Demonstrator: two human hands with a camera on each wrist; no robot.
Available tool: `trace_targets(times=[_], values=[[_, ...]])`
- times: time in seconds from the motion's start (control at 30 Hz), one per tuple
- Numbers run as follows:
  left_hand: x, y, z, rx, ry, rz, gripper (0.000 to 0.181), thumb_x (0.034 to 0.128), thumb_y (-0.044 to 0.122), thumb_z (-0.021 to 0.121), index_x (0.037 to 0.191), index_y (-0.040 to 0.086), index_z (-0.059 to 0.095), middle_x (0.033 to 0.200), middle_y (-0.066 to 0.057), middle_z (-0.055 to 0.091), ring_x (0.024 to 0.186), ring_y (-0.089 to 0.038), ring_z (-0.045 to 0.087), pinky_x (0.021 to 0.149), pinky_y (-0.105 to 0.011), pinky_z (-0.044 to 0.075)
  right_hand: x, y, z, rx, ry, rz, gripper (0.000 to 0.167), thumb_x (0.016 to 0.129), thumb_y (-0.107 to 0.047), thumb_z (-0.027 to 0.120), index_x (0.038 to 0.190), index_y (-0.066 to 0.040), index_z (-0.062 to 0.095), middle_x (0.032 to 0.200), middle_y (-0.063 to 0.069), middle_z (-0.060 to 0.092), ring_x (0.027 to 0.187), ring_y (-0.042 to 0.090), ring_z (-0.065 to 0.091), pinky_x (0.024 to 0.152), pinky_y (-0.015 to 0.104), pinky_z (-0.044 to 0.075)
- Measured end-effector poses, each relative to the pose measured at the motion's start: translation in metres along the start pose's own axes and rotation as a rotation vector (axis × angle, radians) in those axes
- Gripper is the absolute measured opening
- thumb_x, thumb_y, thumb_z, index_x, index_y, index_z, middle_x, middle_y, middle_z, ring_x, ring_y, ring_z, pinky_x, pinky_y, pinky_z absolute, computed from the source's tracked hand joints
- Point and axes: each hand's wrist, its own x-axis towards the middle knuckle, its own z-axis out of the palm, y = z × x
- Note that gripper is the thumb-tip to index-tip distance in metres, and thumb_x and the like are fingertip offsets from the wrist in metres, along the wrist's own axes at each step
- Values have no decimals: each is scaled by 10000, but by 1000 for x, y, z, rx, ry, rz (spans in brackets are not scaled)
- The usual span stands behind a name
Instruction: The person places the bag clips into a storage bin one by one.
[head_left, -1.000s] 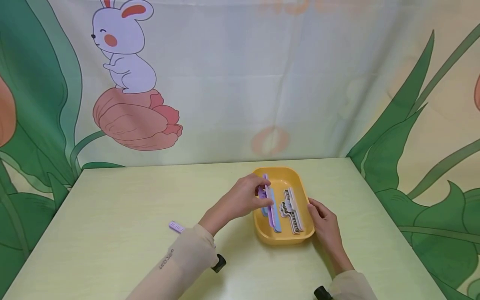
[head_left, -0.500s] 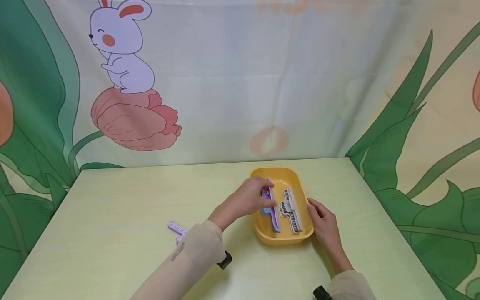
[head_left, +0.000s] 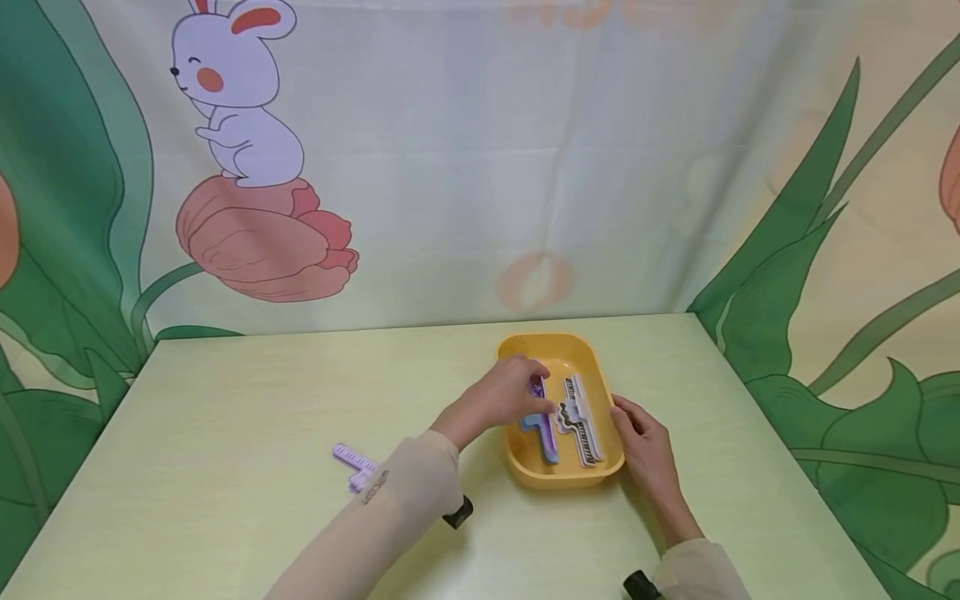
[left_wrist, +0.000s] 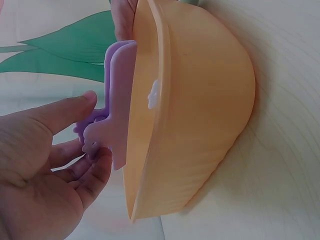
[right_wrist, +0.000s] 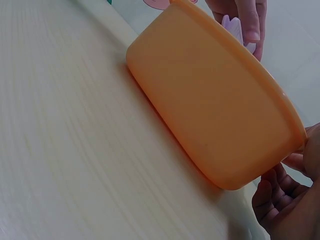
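My left hand (head_left: 504, 392) pinches a purple long-jawed clip (left_wrist: 122, 100) between thumb and fingers, over the left side of a yellow plastic basin (head_left: 558, 482). In the left wrist view the clip stands at the basin's rim, its two long bars side by side. Under and beside it in the head view lies a blue clip (head_left: 534, 422), partly covered. A white clip with a piano-key print (head_left: 583, 425) lies in the basin's right half. My right hand (head_left: 651, 442) grips the basin's right wall, thumb at the rim.
A lilac clip (head_left: 355, 458) lies on the pale wooden table (head_left: 247, 417) to the left, partly hidden by the left sleeve. Behind the table's far edge hangs a printed cloth (head_left: 420, 167) with a rabbit and leaves.
My left hand has moved slightly right and lower over the basin with the purple clip. More of the lilac clip shows beside the sleeve. The right hand keeps its hold on the basin.
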Motion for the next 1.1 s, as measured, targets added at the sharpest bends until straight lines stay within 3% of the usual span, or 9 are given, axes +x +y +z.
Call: trace_targets(times=[0.5, 0.8, 0.97, 1.1], values=[[16, -5, 16, -22, -32, -82, 532, 925, 265, 810, 1357, 2, 647, 1134, -75, 664, 965, -177, 562, 930, -296, 521, 1, 0, 0, 15, 1, -2, 465, 1088, -345, 548, 1454, -61, 589, 1443, 159, 589, 1221, 256, 583, 860, 124, 504], [20, -5, 21, -1, -31, -92, 518, 918, 259, 815, 1340, 1, 659, 1097, -65, 658, 963, -169, 547, 885, -283, 521, 1, 1, -1, 3, 7, -3, 476, 1089, -356, 541, 1457, -57, 585, 1448, 167, 585, 1231, 263, 584, 875, 134, 505], [23, -5, 23, -3, -24, -93, 510, 924, 255, 808, 1339, 0, 658, 1114, -80, 664, 989, -190, 567, 917, -309, 523, 1, 0, 0, 7, 8, -10, 454, 1090, -333, 546, 1447, -56, 594, 1445, 161, 590, 1229, 255, 583, 861, 120, 501], [25, -7, 26, 10, -19, -88, 528, 918, 277, 813, 1353, 22, 656, 1239, -97, 679, 1139, -230, 598, 1025, -345, 497, 1, 0, -1, 5, 10, -17, 444, 1089, -320, 551, 1443, -56, 599, 1440, 158, 595, 1223, 247, 583, 863, 121, 500]])
